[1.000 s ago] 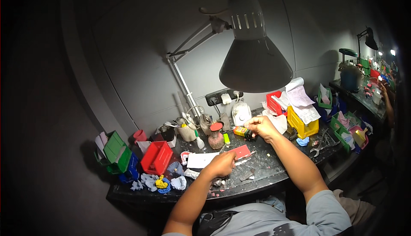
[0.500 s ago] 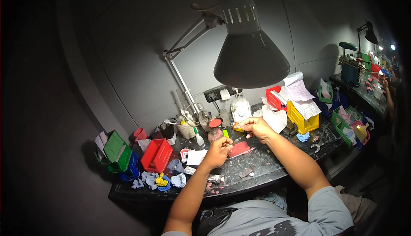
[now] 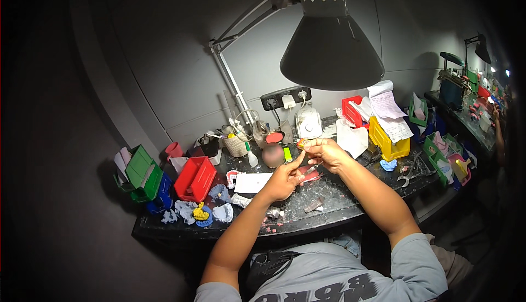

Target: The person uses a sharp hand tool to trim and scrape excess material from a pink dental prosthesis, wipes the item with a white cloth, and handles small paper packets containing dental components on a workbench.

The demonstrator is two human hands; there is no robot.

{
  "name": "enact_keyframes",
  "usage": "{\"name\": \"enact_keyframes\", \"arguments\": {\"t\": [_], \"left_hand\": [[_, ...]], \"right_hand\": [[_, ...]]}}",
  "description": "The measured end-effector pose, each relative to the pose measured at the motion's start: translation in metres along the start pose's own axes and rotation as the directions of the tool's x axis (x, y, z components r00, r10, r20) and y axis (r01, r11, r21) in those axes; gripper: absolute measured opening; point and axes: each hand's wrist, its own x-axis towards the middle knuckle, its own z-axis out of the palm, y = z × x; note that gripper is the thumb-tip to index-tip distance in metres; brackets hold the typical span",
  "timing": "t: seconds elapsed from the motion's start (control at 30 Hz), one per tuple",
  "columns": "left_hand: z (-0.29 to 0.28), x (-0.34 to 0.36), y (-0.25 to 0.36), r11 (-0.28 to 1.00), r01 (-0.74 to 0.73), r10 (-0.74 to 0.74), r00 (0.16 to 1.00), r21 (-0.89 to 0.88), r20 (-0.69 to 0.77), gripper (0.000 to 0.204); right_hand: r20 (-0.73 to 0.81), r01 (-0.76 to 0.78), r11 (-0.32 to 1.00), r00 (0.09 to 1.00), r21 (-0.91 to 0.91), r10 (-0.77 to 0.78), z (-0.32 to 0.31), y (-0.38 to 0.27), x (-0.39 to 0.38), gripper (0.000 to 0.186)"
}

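Note:
Both hands meet over the middle of the dark workbench. My right hand point(image 3: 329, 155) is closed in a pinch, its fingertips close to a small orange-and-yellow item point(image 3: 301, 144). Whatever sits in the pinch is too small to make out. My left hand point(image 3: 285, 183) is closed, with its index finger reaching up to the right fingertips; its thumb side is partly hidden, as is anything it grips. Below them lies a red sheet point(image 3: 310, 175), partly covered by the hands. A rounded pinkish vessel point(image 3: 273, 155) with a red top and a yellow-green lighter point(image 3: 287, 154) stand just behind.
A white pad point(image 3: 253, 182) lies left of my hands, near blue and white dental casts point(image 3: 223, 212). Red point(image 3: 195, 179), green point(image 3: 143, 177) and yellow point(image 3: 390, 142) bins flank the bench. A large lamp point(image 3: 332, 50) hangs overhead. Right of centre lies a wrench point(image 3: 406, 176).
My hands have come together, the left index finger now reaching the right fingertips. The whole view has tilted, so the bench sits higher in the picture.

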Motion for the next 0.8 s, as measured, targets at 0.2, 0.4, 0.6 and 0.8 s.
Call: {"name": "enact_keyframes", "arguments": {"t": [0.2, 0.4, 0.6, 0.8], "left_hand": [[0.0, 0.001, -0.003, 0.999, 0.034, -0.034, 0.999, 0.025, -0.014, 0.069], [-0.001, -0.001, -0.001, 0.998, -0.012, 0.016, 0.997, 0.057, -0.069, 0.068], [-0.008, 0.002, -0.007, 0.997, 0.015, -0.009, 0.997, 0.07, -0.079, 0.06], [-0.008, 0.003, -0.006, 0.995, 0.064, -0.048, 0.978, 0.071, -0.205, 0.05]], "right_hand": [[0.077, 0.03, 0.996, 0.997, -0.084, -0.024, -0.001, -0.003, -0.002, 0.008], [0.056, 0.105, 0.973, 0.994, -0.208, -0.095, -0.004, -0.002, -0.002, 0.016], [0.069, 0.118, 0.966, 0.992, -0.228, -0.105, -0.004, -0.01, -0.004, 0.028], [0.008, 0.048, 0.984, 0.999, -0.169, -0.047, -0.01, -0.013, -0.003, 0.021]]}}
